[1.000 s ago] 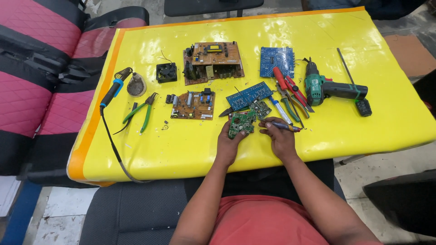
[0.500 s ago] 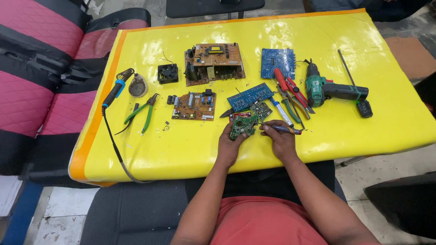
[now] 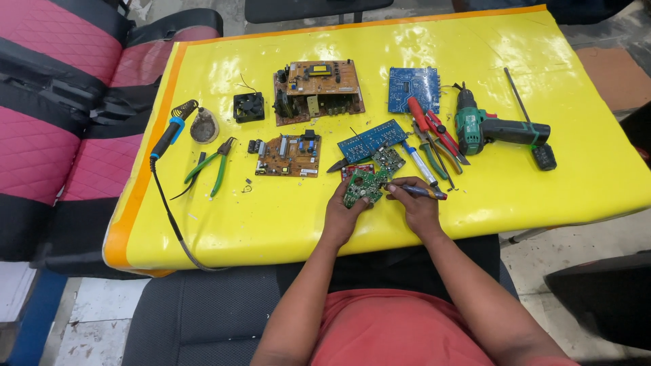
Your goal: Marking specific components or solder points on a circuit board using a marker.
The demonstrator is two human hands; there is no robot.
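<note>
Item one: small green circuit board, which I am gripping in my left hand, fingers closed around its lower edge, just above the near part of the yellow table cover. My palm is hiding the board's underside.

Item two: slim dark pen-shaped tool, which I am pinching in my right hand, fingers closed over the shaft; its tip is pointing toward the board, but contact is too small to make out.

Items lying near: long blue circuit board, brown circuit board, green-handled pliers, green cordless drill, blue-handled soldering iron, its cord running off the table's near edge.
</note>
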